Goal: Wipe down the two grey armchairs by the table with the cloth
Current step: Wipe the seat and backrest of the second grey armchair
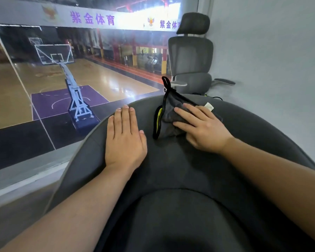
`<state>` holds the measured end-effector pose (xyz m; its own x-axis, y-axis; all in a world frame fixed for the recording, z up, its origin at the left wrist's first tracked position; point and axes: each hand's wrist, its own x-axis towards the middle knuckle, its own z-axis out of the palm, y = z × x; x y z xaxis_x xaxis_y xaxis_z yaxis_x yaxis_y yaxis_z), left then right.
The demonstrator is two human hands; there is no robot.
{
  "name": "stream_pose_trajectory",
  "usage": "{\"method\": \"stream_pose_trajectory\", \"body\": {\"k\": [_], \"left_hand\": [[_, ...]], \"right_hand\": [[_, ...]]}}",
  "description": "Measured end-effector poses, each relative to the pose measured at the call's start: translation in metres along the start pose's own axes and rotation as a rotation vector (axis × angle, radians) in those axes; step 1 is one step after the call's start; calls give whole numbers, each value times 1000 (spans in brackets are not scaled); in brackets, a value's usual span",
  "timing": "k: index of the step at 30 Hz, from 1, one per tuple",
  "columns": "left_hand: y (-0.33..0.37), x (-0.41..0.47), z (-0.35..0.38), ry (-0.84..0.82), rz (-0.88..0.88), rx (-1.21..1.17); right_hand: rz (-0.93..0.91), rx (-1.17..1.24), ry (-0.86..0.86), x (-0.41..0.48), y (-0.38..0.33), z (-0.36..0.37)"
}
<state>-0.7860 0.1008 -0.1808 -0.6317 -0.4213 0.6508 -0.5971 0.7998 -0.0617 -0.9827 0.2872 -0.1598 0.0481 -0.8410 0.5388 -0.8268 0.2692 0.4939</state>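
Note:
A grey armchair (171,170) fills the lower half of the view, its curved backrest facing me and its seat cushion below. My left hand (125,139) lies flat on the backrest near the top rim, fingers together, holding nothing. To its right, my right hand (202,128) presses a crumpled dark grey cloth (168,110) with black trim, a yellow-green edge and a white tag against the backrest just under the rim. One corner of the cloth sticks up above the rim. No second armchair is in view.
A grey mesh office chair (190,59) with a headrest stands behind the armchair against the white wall (271,51). A large glass window (62,70) on the left looks down on a basketball court. Its sill (25,177) runs beside the armchair's left side.

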Motion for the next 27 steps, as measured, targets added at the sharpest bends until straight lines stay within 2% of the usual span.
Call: {"method": "stream_pose_trajectory", "body": {"k": [3,5,9,11,13,14,19,22,24,27], "left_hand": [[1,-1,1,0,10,35],[2,0,2,15,10,36],[1,-1,2,17,4,32],[1,-1,3,18,4,43],[1,-1,6,22,8,59],[1,-1,6,24,7,70],[3,-1,-4,-20,-4,69],[9,1,-8,-22,-29,42],[9,0,-10,-39,-34,37],[7,0,-8,-55,-15,58]], "right_hand": [[50,-8,22,-19,-26,21],[1,13,-4,-40,-39,39],[-356,-46,-270,-112,-74,84],[-434,-98,-390,-150,-88,98],[-415,-79,-470,-158,-91,95],[-404,-57,-455,-149,-87,86],[-238,-11,-175,-71,-12,11],[-12,0,-107,-45,35,-26],[95,34,-83,-45,37,-28],[131,46,-79,-70,4,-7]]}}
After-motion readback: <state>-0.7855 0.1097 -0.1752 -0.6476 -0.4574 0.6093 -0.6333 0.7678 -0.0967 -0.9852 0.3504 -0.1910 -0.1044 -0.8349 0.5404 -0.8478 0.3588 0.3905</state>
